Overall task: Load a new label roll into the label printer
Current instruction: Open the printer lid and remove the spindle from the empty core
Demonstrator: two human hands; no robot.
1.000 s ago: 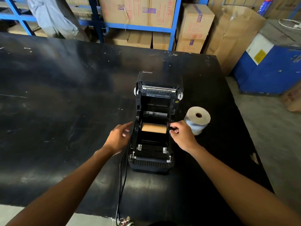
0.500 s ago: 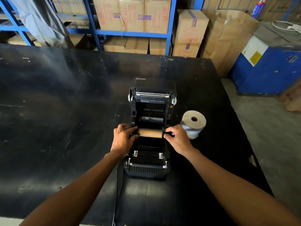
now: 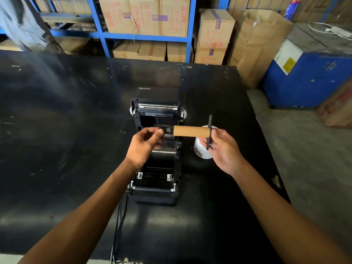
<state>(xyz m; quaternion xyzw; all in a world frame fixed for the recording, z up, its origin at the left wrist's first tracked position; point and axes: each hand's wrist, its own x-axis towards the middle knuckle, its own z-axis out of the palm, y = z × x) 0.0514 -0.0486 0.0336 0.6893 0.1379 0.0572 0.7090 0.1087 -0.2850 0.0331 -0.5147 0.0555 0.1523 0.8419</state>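
Near the middle of the head view, the label printer (image 3: 155, 149) sits with its lid open on the black table (image 3: 66, 130), its bay now bare. Above it, the right hand (image 3: 222, 147) grasps a black flange (image 3: 209, 131) on the spindle, with the spent brown cardboard core (image 3: 191, 131) still threaded on it and pointing toward frame left. The left hand (image 3: 143, 146) pinches the other thin black flange (image 3: 160, 134), pulled clear of the core's end. The new label roll (image 3: 202, 152) stands on end on the table just right of the printer, partly hidden behind the right hand.

The core looks light, stiff and dry, so it should slide off with a grip around its middle. The new roll is likely heavier and its outer wraps could loosen; holding it around the sides seems safest.

Half a second earlier, both hands were down at the sides of the bay with the core seated inside; since then the spindle has been lifted out and one flange separated, while the new roll has stayed put.
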